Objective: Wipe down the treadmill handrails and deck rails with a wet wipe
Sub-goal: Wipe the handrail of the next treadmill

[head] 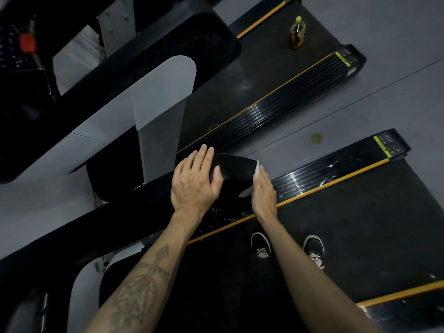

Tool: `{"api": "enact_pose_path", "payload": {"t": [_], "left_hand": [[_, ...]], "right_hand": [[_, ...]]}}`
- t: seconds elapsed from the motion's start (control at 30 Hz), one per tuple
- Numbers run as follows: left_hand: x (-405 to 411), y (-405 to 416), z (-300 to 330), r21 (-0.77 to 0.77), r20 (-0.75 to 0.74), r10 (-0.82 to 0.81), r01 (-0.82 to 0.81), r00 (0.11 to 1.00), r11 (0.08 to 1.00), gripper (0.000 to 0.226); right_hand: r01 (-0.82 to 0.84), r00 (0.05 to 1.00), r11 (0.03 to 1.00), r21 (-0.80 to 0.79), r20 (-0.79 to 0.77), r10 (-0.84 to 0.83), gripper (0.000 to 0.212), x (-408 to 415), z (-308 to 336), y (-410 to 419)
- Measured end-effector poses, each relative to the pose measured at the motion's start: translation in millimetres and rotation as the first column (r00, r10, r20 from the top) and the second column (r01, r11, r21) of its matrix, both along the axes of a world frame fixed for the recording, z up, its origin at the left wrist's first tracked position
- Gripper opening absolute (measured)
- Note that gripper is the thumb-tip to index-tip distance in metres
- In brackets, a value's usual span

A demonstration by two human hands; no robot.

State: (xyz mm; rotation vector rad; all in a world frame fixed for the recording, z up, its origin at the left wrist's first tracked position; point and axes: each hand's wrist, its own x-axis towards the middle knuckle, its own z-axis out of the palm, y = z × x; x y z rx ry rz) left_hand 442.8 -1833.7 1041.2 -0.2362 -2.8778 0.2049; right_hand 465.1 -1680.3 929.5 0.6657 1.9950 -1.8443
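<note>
I look down at a black treadmill handrail that ends in a rounded tip. My left hand rests on the rail, fingers straight and thumb laid along its top. At the tip, my right hand presses a white wet wipe against the rail's end; only a small corner of the wipe shows above the fingers. Below the rail runs the ribbed black deck rail with an orange stripe, bearing wet streaks and droplets.
My two black shoes stand on the treadmill belt. A second treadmill lies beyond, with a yellow-capped bottle standing on its belt. A console with a red button is at the upper left. Grey floor separates the machines.
</note>
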Motion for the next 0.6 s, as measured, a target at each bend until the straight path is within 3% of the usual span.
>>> {"api": "enact_pose_path", "payload": {"t": [0.23, 0.4, 0.6], "left_hand": [[-0.1, 1.2, 2.0, -0.002, 0.015, 0.003, -0.003, 1.000, 1.000, 0.049], [-0.3, 0.8, -1.8, 0.016, 0.010, 0.008, -0.009, 1.000, 1.000, 0.049], [-0.2, 1.1, 5.0, 0.100, 0.084, 0.016, -0.024, 0.996, 0.995, 0.051]], "right_hand": [[0.113, 0.968, 0.959, 0.260, -0.248, -0.046, 0.032, 1.6, 10.5, 4.4], [0.106, 0.905, 0.958, 0.266, -0.425, 0.017, 0.028, 0.6, 24.1, 11.6], [0.036, 0.751, 0.956, 0.290, -0.639, 0.165, 0.034, 3.6, 52.9, 8.7]]}}
